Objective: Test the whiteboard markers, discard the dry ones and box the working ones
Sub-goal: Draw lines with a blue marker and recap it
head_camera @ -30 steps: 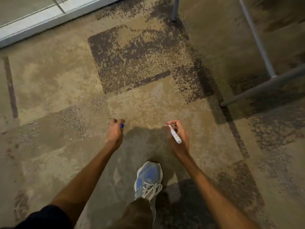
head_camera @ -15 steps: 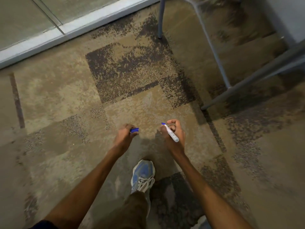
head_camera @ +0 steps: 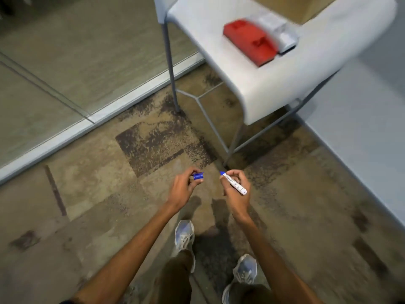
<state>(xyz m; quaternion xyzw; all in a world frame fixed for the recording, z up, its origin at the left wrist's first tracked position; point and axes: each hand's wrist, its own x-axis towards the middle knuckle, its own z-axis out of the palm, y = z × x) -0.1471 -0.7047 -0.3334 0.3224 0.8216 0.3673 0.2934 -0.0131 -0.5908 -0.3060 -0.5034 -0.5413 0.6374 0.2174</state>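
Above a mottled brown carpet [head_camera: 92, 194], we stand with a blue whiteboard marker [head_camera: 235, 184] uncapped, in 2 pieces between our 2 hands. Our right hand [head_camera: 237, 194] has its fingers curled round the white barrel, with the bare blue tip aimed toward 10 o'clock. Our left hand [head_camera: 182, 190] pinches the blue cap [head_camera: 198, 176] between thumb and fingertips, just beside the tip at its 9 o'clock; the 2 pieces are not touching.

At 1 o'clock from our hands stands a white chair [head_camera: 274, 91] on grey metal legs. Its seat carries a red block [head_camera: 249, 43] and, touching it at its 2 o'clock, a pale item [head_camera: 277, 32] too blurred to name. A tan shape [head_camera: 306, 6] at the frame's 1 o'clock edge may be a cardboard box; we cannot say for sure.

We judge the testing step to be in hand: the marker is open, and no writing surface or fresh mark is in view to tell us whether it works. The next move, as we read it, calls for a stroke on a board. If the marker's fate is settled, it calls instead for lining the cap's mouth up with the tip and pressing it home.

Dark print runs along the barrel but is too small to read, and no brand or label is legible on the chair's items.
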